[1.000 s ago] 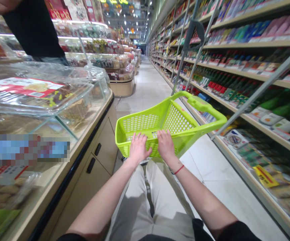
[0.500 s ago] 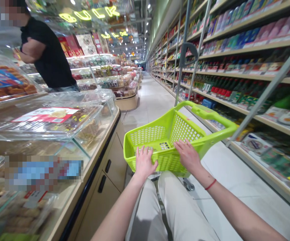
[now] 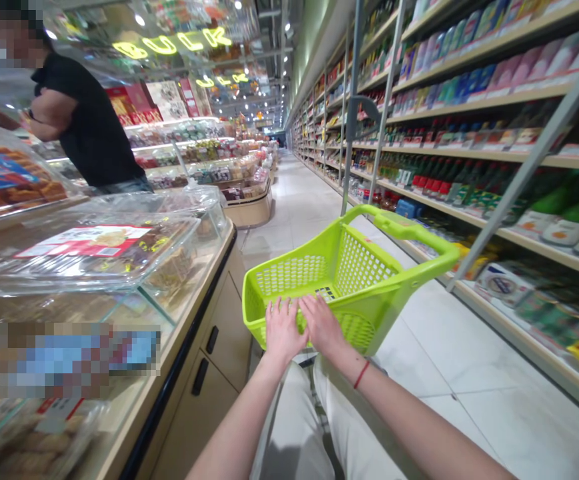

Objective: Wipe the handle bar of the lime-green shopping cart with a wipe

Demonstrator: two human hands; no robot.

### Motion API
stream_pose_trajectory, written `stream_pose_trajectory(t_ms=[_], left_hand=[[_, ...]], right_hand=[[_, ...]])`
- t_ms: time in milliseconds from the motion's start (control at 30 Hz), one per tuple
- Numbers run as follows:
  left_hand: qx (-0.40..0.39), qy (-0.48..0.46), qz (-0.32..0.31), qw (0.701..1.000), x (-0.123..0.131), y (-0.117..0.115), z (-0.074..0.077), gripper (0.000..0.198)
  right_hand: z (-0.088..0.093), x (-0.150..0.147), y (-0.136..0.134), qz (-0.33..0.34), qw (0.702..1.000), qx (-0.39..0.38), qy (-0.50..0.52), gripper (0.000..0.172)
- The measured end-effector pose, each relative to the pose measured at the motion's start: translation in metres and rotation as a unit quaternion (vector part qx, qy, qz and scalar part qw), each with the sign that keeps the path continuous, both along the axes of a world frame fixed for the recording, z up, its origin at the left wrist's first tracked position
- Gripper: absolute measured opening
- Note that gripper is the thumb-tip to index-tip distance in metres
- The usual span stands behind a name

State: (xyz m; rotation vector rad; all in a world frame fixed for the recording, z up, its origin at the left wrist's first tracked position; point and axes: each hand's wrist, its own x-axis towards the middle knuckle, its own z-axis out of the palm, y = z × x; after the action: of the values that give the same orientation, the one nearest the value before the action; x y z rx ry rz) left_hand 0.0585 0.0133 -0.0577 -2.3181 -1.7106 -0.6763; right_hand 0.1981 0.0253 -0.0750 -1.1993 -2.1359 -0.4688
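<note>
A lime-green shopping cart with perforated sides stands just in front of my knees, with no goods visible in its basket. At its near rim, my left hand lies palm down with the fingers stretched out and apart. Close beside it is my right hand, fingers extended towards the basket and a red cord on the wrist. The thumbs meet or nearly meet. Both hands overlap the rim in view; whether they press on it I cannot tell. Neither one holds anything.
On the left runs a display counter with clear packs of baked snacks. A person in a black shirt stands behind it. Tall shelves of bottles and packs line the right. A tiled aisle leads ahead.
My right hand has moved left along the near rim and is now beside my left hand. The view has shifted slightly, and the cart appears a little lower and further left.
</note>
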Motion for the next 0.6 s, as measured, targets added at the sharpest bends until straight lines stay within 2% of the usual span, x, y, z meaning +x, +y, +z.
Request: stream_pose_trajectory(t_ms=[67, 167, 333, 400, 500, 600], left_hand=[[0.002, 0.001, 0.0, 1.0, 0.0, 0.0, 0.001, 0.058], [0.001, 0.004, -0.005, 1.0, -0.002, 0.001, 0.001, 0.061], [0.003, 0.011, -0.014, 1.0, -0.004, 0.002, -0.001, 0.063], [0.005, 0.013, -0.005, 1.0, -0.003, 0.001, -0.001, 0.062], [0.006, 0.01, 0.013, 1.0, 0.0, -0.001, 0.0, 0.061], [-0.004, 0.008, 0.006, 1.0, 0.001, -0.002, 0.0, 0.063]], right_hand=[[0.003, 0.001, -0.001, 0.026, 1.0, -0.009, -0.015, 0.046], [0.014, 0.027, -0.003, 0.013, 0.999, -0.02, -0.048, 0.047], [0.03, 0.091, -0.008, -0.07, 0.994, -0.007, -0.084, 0.049], [0.033, 0.107, -0.01, -0.115, 0.99, 0.005, -0.083, 0.048], [0.032, 0.106, -0.012, -0.161, 0.985, 0.01, -0.065, 0.048], [0.026, 0.082, -0.011, -0.16, 0.987, -0.005, -0.034, 0.051]])
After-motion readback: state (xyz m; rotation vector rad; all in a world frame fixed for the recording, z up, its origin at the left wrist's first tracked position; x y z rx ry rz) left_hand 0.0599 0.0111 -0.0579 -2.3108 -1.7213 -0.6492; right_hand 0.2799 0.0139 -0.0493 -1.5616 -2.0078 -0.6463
